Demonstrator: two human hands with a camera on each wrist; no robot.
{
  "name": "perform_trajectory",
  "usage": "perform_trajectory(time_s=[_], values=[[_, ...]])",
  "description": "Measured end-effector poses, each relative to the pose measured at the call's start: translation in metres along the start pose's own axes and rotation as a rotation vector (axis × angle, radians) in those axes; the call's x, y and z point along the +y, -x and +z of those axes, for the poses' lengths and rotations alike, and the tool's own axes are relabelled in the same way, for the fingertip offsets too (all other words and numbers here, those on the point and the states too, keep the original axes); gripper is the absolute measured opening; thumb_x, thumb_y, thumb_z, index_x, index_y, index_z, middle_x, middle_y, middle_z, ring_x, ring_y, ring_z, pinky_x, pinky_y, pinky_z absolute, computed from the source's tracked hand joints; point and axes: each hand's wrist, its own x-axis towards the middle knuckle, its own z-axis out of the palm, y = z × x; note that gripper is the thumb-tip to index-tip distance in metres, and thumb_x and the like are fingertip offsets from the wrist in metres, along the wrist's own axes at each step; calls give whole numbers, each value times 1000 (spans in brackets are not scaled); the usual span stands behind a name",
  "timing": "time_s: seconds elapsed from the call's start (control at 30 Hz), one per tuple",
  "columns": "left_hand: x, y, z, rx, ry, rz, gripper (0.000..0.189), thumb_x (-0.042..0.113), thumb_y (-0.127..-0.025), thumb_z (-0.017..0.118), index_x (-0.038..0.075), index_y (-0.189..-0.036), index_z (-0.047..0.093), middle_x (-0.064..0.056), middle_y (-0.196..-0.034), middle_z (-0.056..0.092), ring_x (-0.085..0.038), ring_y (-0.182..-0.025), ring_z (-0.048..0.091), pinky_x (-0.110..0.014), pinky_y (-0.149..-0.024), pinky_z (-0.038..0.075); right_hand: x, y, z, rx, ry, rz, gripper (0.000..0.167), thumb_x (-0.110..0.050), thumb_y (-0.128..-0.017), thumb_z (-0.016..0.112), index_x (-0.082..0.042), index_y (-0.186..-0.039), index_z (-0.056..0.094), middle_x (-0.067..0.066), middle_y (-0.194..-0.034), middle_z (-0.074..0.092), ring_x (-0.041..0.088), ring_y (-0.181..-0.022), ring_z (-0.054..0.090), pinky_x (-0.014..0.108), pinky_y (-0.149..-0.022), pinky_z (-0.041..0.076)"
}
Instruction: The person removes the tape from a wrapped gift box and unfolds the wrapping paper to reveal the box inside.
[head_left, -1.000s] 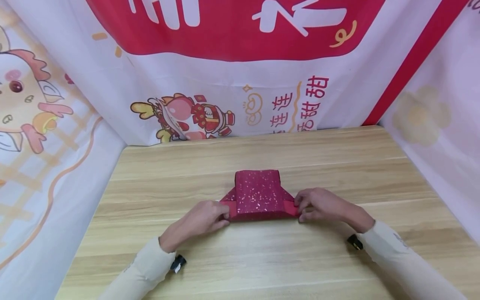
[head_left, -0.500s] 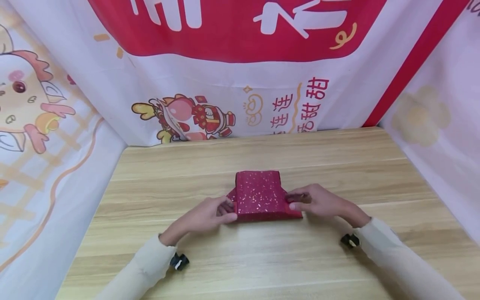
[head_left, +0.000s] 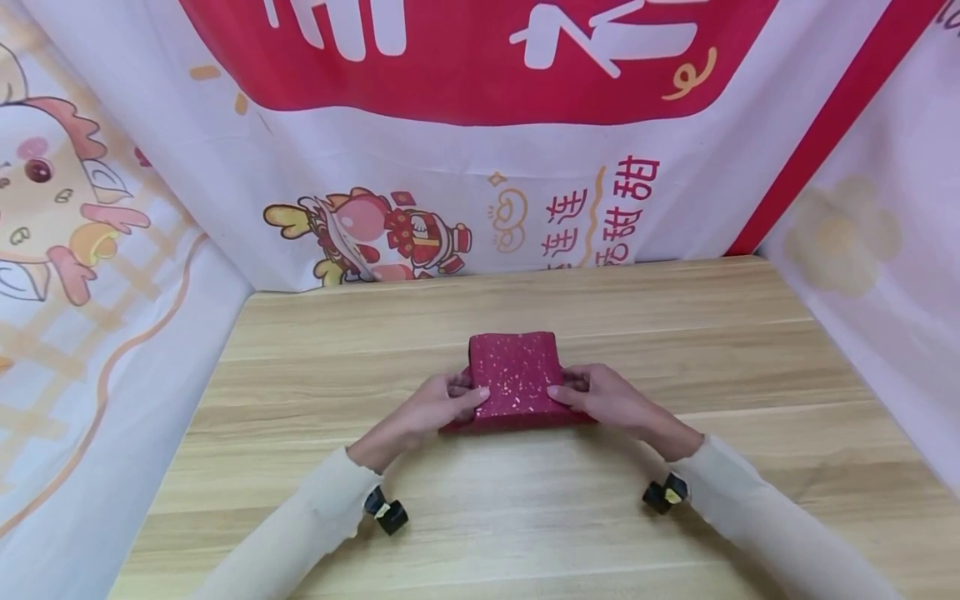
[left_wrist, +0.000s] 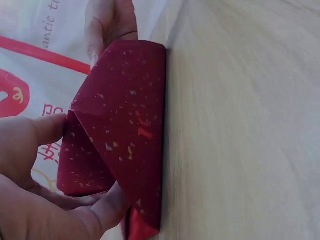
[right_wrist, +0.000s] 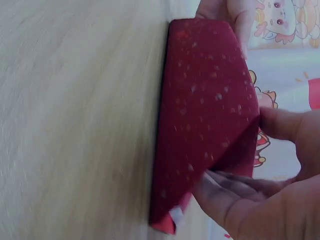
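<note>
A box wrapped in dark red, flecked wrapping paper (head_left: pixel 516 367) sits on the wooden table. At its left end my left hand (head_left: pixel 442 400) holds it, the thumb on the top edge and the fingers against the end face. My right hand (head_left: pixel 603 400) grips the opposite end the same way. In the left wrist view, a slanted paper fold (left_wrist: pixel 117 135) runs down to a pointed flap (left_wrist: pixel 142 225) below the fingers. The right wrist view shows a similar flap tip (right_wrist: pixel 167 222), its brighter red inner side turned out, sticking out at the bottom.
The light wooden table (head_left: pixel 510 517) reaches back to a printed white cloth (head_left: pixel 450 150) with red writing and cartoon figures. More cloth hangs along the left and right sides. A small black device (head_left: pixel 386 510) is strapped at each wrist.
Both hands have let go of the outer paper flaps and moved inward to the box's ends, thumbs now on top. The side flaps are mostly hidden, and the box sits slightly farther back.
</note>
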Motion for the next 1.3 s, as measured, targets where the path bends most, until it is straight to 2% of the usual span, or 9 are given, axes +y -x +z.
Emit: perform_trajectory(time_s=[0.3,0.4,0.57,0.77,0.9,1.03,1.13,1.2,1.3], values=[[1,-13,-5,74,82,-7,68,31,-91,71,-3,-142,43,-20,-129,58,-25,-103,66,-36,-95,56,4,-12,-2,-7,-217,37,66,-35,-98,60,-10,-152,31,20,-135,53,26,-116,57,33,-91,53],[0,-15,-7,89,77,10,69,31,-90,72,-1,-143,43,-18,-132,57,-26,-110,63,-36,-98,55,7,-15,-3,-28,-271,47,66,-35,-97,61,-6,-149,31,20,-130,53,24,-110,58,31,-89,52],[-1,-15,-10,117,48,79,73,33,-85,77,8,-144,43,-12,-132,57,-26,-115,59,-38,-99,54,7,-17,-5,-62,-318,86,67,-40,-97,60,-3,-146,32,17,-129,49,23,-109,56,31,-93,49],[-4,-10,-16,117,-12,235,82,35,-82,80,12,-148,36,-12,-134,54,-28,-119,58,-41,-101,53,8,-17,-8,-83,-400,64,66,-32,-96,64,-3,-147,32,19,-130,49,25,-113,57,42,-103,50],[-7,-3,-18,121,-74,363,87,37,-78,83,15,-148,36,-8,-132,55,-27,-119,58,-45,-104,51,13,-13,-12,-104,-465,-13,68,-35,-98,60,-2,-149,30,13,-133,50,21,-114,57,43,-107,48],[-8,9,-16,123,-184,508,86,34,-73,87,13,-142,40,-3,-132,55,-26,-123,55,-49,-104,50,19,-6,-17,-149,-518,-196,63,-41,-104,45,5,-146,34,4,-128,56,15,-114,57,40,-104,48],[-9,18,-14,96,-271,622,78,22,-72,89,10,-134,42,-3,-130,56,-27,-127,52,-49,-105,50,22,-1,-19,-176,-473,-340,55,-42,-107,35,6,-131,50,4,-128,59,12,-123,54,49,-112,39],[-8,23,-13,80,-340,689,73,16,-71,89,9,-128,44,-3,-125,59,-25,-126,54,-48,-105,49,22,1,-19,-165,-396,-413,51,-40,-108,31,1,-112,61,6,-130,59,10,-130,49,57,-117,29],[-7,30,-14,69,-450,749,67,15,-69,90,12,-119,46,0,-113,65,-18,-114,61,-45,-103,52,21,4,-20,-158,-312,-494,52,-34,-109,26,-4,-90,64,13,-127,62,16,-130,51,63,-118,21]])
